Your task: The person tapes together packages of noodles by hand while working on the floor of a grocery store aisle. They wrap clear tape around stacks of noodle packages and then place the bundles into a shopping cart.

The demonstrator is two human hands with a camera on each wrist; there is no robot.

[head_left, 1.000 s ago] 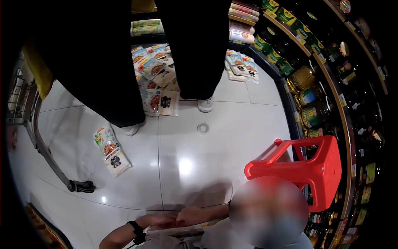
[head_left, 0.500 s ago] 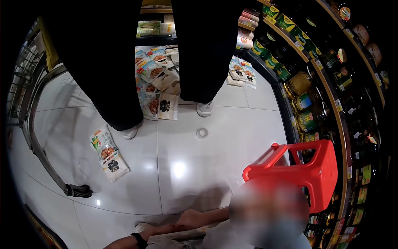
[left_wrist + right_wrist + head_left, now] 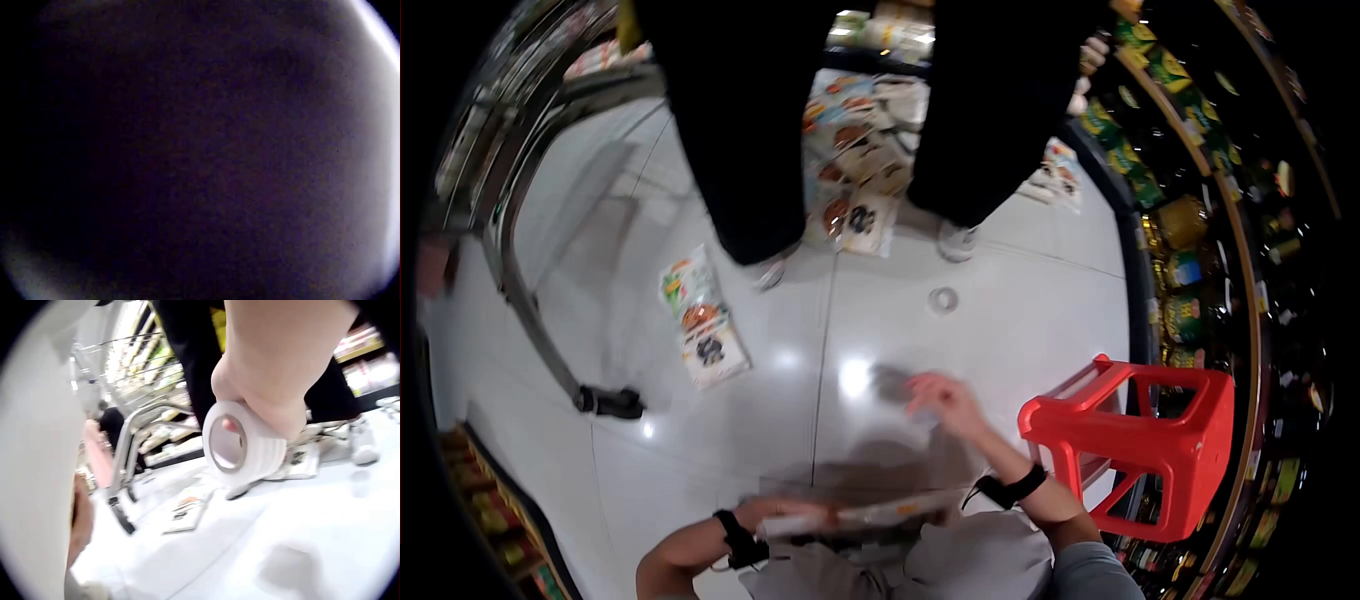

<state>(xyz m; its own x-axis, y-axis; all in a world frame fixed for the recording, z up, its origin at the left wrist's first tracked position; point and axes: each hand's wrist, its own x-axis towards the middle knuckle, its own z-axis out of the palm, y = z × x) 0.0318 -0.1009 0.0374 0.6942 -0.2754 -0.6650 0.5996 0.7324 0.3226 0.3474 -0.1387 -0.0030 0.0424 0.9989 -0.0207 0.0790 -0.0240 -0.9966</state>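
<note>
In the head view my left hand (image 3: pixel 785 512) grips the left end of a long white package (image 3: pixel 890 513) lying across the lap. That hand (image 3: pixel 81 522) also shows at the left of the right wrist view, beside a large pale surface. My right hand (image 3: pixel 948 400) is stretched out above the floor, forward of the lap. Up close in the right wrist view, the right hand (image 3: pixel 269 375) holds a roll of clear or white tape (image 3: pixel 269 453) from above, a fingertip showing through its core. The left wrist view is almost wholly dark.
A person in black trousers (image 3: pixel 735 130) stands ahead among flat food packets (image 3: pixel 865 220). Another packet stack (image 3: pixel 710 345) lies left, by a cart wheel (image 3: pixel 612 402). A small ring (image 3: pixel 943 300) is on the floor. A red stool (image 3: pixel 1180 440) stands right, before shelves of bottles (image 3: pixel 1185 315).
My right hand has left the area beside my left hand and extended forward over the floor. The head view has shifted, and the blurred patch over the stool is gone.
</note>
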